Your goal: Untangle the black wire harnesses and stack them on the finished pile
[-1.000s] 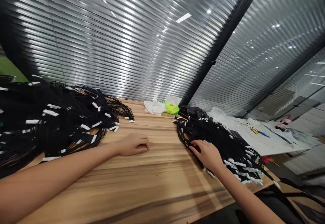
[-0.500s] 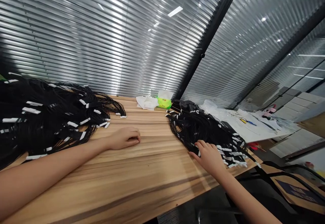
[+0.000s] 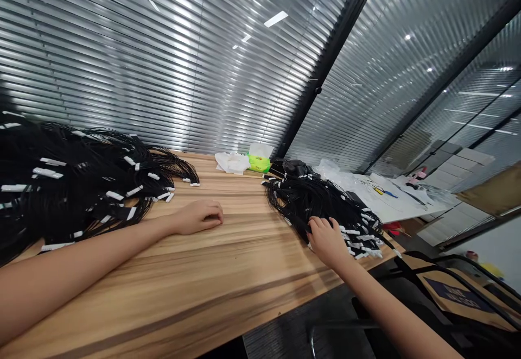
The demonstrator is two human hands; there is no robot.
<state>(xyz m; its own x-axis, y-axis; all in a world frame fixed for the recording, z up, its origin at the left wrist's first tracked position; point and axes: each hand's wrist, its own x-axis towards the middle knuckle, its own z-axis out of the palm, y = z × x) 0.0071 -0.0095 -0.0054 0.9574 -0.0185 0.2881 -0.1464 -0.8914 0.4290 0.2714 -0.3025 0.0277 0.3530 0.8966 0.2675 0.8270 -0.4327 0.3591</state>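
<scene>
A large heap of black cords with white tabs (image 3: 81, 185) lies at the left of the wooden table (image 3: 183, 277). My left hand (image 3: 199, 218) rests on the bare wood just beyond the heap's right side, fingers loosely curled and holding nothing. A smaller bundle of the same cords (image 3: 321, 201) lies to the right, its white tabs gathered at the near end. My right hand (image 3: 325, 242) lies on that bundle with its fingers among the strands. I cannot tell whether they grip any.
At the table's far edge are a crumpled white tissue (image 3: 232, 162), a green packet (image 3: 259, 162) and a black plastic bag (image 3: 297, 168). Papers and clear plastic (image 3: 399, 201) cover a surface to the right. A chair (image 3: 456, 294) stands at lower right. Slatted blinds (image 3: 122, 65) rise behind.
The whole view has shifted left and tilted as my head turned. My right hand sits lower on the bundle with fingers more curled. My left hand stays on the wood.
</scene>
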